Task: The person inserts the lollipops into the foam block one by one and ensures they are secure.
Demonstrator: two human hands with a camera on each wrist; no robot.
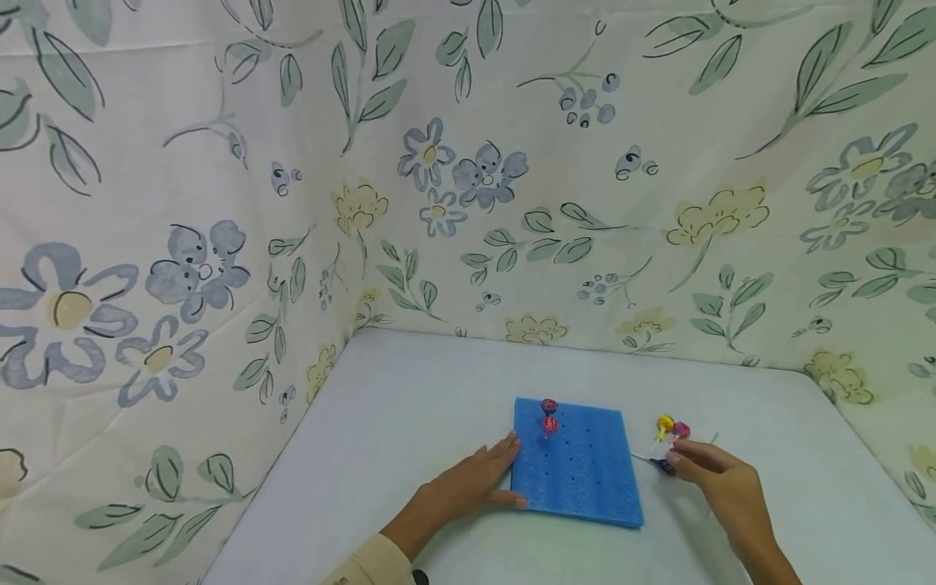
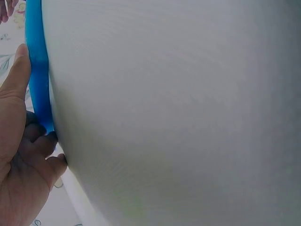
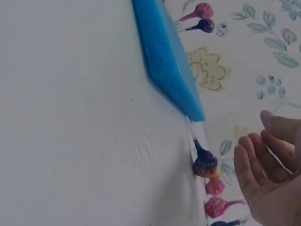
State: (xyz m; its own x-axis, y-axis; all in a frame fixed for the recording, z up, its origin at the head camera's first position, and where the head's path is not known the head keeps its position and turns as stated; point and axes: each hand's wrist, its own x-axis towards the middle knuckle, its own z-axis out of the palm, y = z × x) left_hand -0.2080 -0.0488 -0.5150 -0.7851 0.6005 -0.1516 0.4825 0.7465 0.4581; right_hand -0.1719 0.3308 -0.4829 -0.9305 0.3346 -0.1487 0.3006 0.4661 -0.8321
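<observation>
A blue foam board (image 1: 595, 455) with small holes lies on the table, and two wrapped lollipops (image 1: 550, 425) stand in it near its far left. My left hand (image 1: 471, 479) rests along the board's left edge, thumb and fingers spread. My right hand (image 1: 724, 479) is just right of the board, over several loose lollipops. These include a yellow lollipop (image 1: 665, 423), a pink lollipop (image 1: 682, 429) and a dark lollipop (image 3: 205, 162) whose stick points to the board. In the right wrist view the fingers are loosely bent, thumb apart, beside the lollipop heads.
The white table (image 1: 409, 406) reaches back to a flower-printed cloth wall (image 1: 468, 268), with another such wall (image 1: 146, 244) along the left. White lollipop sticks (image 1: 714, 439) show past the right hand.
</observation>
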